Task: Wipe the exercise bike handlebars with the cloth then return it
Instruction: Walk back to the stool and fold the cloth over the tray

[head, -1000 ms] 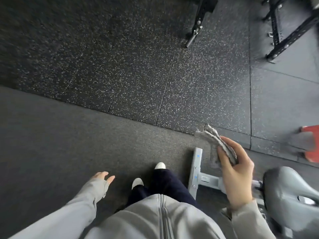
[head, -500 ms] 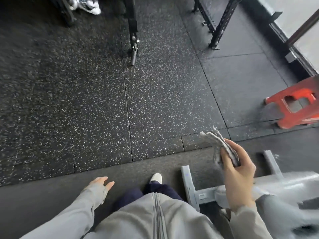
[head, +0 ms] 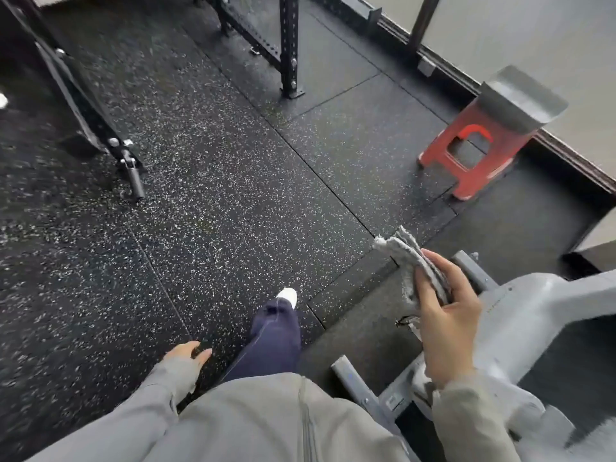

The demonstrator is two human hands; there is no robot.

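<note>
Your right hand (head: 446, 315) pinches the folded grey cloth (head: 415, 261) between thumb and fingers, held up in the air over the grey bike frame (head: 540, 311) and touching nothing else. The cloth looks light, soft and floppy: its free end sticks up past your fingertips and would droop if you loosen the pinch. It should mould easily round a bar, so wrap it with your palm rather than just the fingertips. Keep the folds stacked, or the loose layers may slip apart. Your left hand (head: 186, 353) hangs empty at your side, fingers loosely spread. The handlebars are not in view. No brand, label or writing can be read on the cloth or frame; the red stool (head: 466, 161) shows none either.
</note>
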